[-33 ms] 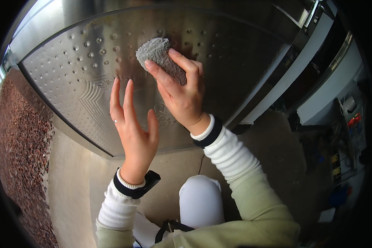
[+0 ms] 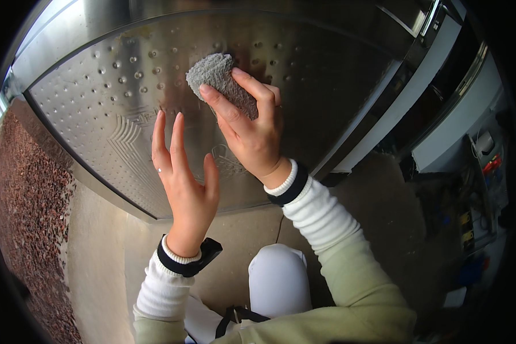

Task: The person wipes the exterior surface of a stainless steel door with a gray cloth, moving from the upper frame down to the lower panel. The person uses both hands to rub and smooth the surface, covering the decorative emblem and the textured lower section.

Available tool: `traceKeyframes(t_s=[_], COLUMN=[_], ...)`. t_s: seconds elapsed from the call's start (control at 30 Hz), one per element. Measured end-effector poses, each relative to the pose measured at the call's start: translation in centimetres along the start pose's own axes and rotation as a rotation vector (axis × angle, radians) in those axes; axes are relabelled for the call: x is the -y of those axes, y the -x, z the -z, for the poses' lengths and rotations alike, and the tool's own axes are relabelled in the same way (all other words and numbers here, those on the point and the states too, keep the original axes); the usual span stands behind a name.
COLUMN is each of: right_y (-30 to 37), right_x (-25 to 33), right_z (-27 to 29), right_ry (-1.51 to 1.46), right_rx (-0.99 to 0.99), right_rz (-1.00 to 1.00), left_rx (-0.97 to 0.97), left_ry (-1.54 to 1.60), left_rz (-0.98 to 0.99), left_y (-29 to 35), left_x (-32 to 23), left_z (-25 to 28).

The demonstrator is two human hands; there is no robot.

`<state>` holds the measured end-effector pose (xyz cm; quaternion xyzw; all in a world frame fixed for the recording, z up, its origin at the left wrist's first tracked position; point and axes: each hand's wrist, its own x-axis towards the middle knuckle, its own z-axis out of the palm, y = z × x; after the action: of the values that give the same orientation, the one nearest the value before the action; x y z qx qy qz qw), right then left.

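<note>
A folded grey fluffy cloth [image 2: 215, 77] is in my right hand [image 2: 252, 123], pinched between the thumb and fingers. It lies against a shiny metal panel [image 2: 304, 92] with embossed dimples and line patterns. Part of the cloth is hidden behind my fingers. To its left, my left hand [image 2: 183, 178] is open and holds nothing, its fingers stretched up along the panel. A small ring shows on one finger. Whether those fingertips touch the metal, I cannot tell.
The panel's dark-edged frame [image 2: 92, 169] curves down the left side. Reddish gravel [image 2: 28, 212] lies at the far left beside a concrete floor [image 2: 97, 246]. My white-clad knee [image 2: 278, 281] is below the panel. Cluttered items, one red [image 2: 492, 166], stand at the right.
The panel's dimples and patterns sit slightly further left in the picture. My hands and the cloth have barely shifted, and the grip is the same.
</note>
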<state>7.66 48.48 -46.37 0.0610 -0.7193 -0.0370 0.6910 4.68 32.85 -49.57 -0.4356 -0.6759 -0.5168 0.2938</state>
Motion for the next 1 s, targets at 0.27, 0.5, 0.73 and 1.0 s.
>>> traceKeyframes(t_s=[0.27, 0.5, 0.73, 1.0], right_y=[0.9, 1.2, 0.7, -0.2], right_x=[-3.4, -8.0, -11.5, -15.3], right_z=[3.0, 7.3, 11.2, 14.1], right_ry=[-0.012, 0.097, 0.226, 0.41], right_rx=[-0.077, -0.115, -0.141, -0.166], right_rz=[-0.131, -0.126, -0.172, -0.152], left_rx=[0.185, 0.344, 0.43, 0.468], left_ry=[-0.045, -0.118, -0.098, -0.088], left_rz=[-0.048, -0.094, -0.124, -0.185], left_y=[0.2, 0.4, 0.9, 0.7], left_x=[-1.1, -2.3, -3.0, -3.8], left_z=[-1.3, -2.3, -4.2, -6.2])
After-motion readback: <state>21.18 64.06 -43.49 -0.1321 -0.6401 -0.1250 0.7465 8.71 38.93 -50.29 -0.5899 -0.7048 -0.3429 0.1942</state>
